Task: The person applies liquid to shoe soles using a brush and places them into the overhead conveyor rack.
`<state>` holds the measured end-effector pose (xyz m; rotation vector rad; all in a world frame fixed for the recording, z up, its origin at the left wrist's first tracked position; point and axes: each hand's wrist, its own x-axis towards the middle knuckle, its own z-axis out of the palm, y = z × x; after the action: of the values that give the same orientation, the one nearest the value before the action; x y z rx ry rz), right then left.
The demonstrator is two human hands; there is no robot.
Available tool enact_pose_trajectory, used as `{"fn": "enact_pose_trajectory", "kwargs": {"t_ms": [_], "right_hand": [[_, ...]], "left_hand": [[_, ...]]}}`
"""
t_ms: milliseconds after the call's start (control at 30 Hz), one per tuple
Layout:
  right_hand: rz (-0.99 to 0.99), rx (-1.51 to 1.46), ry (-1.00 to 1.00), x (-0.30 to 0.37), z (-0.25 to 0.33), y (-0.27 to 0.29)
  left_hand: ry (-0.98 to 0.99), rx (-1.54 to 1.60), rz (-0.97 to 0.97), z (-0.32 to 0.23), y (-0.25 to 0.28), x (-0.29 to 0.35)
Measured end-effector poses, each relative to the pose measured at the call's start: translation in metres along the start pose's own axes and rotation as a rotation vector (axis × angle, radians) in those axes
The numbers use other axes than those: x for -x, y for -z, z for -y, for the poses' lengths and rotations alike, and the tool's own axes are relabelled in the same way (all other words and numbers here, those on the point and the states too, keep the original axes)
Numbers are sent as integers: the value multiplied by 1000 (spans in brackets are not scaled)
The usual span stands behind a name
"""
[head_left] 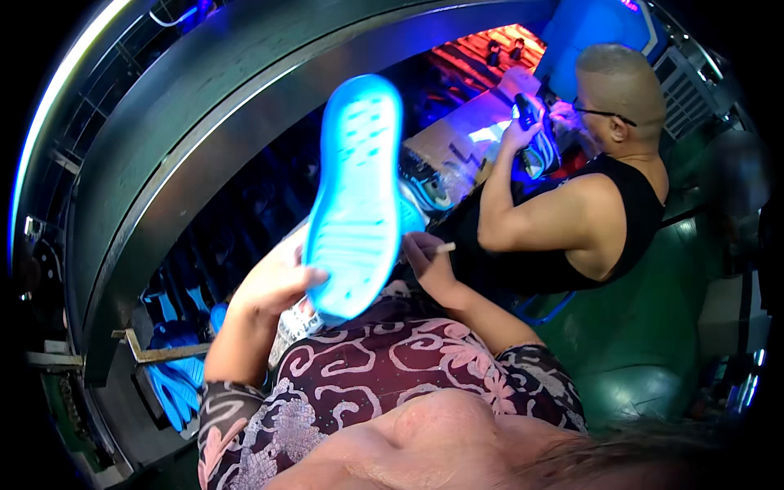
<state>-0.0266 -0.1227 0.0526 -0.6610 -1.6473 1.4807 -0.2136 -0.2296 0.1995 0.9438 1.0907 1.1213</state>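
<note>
A bright blue shoe sole (356,196) stands up before me, its grooved and dimpled face toward me. My left hand (286,278) grips the sole by its lower left edge, thumb over the front. Close to the lower right edge is my right hand (429,257), its fingers closed round a short thin stick (445,247) whose pale end sticks out to the right. What the stick's other end looks like is hidden behind the sole. Part of a shoe (429,194) shows just beyond the sole on the right.
A dark metal frame (188,155) curves along the left and top. Several blue soles (175,371) lie low at the left. On the right, a seated co-worker (604,188) in a black sleeveless top holds a shoe (539,147) under purple-blue light. Behind glows a red-orange area (498,45).
</note>
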Motion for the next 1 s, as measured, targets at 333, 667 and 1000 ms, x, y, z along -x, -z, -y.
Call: {"fn": "enact_pose_trajectory", "kwargs": {"t_ms": [333, 667, 1000], "right_hand": [[-72, 38, -53, 8, -10, 9], [-18, -180, -179, 12, -33, -5], [1, -59, -192, -8, -27, 4]], "left_hand": [[-385, 614, -17, -123, -21, -222], [5, -229, -664, 105, 110, 14], [1090, -1067, -1074, 247, 123, 269]]}}
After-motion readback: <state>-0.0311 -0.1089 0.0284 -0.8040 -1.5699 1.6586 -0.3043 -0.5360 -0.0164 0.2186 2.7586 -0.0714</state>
